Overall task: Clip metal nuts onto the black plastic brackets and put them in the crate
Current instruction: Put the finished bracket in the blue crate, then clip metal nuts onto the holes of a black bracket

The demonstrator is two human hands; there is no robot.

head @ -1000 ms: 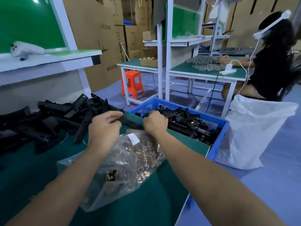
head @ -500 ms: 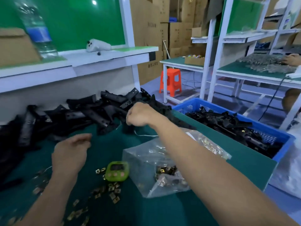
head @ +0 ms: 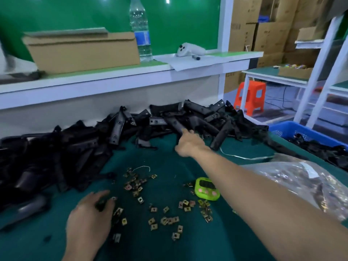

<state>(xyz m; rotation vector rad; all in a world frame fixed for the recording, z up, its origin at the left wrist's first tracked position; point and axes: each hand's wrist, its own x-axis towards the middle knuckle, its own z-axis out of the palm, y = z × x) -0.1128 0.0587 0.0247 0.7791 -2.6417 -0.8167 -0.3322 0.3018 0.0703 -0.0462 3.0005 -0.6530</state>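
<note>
A long pile of black plastic brackets lies along the back of the green table. My right hand reaches into the pile and its fingers curl on the near end of one black bracket. Loose metal nuts are scattered on the mat in front. Over their left part hovers my left hand, fingers spread and fingertips touching nuts. The blue crate with several brackets in it stands past the table's right edge.
A clear plastic bag of nuts lies at the right under my forearm. A green timer sits among the nuts. On the white shelf behind stand a cardboard box, a water bottle and a white controller. An orange stool is on the floor.
My view has swung left from the crate to the bracket pile. My left hand came down onto the loose nuts. My right hand stretched further into the pile.
</note>
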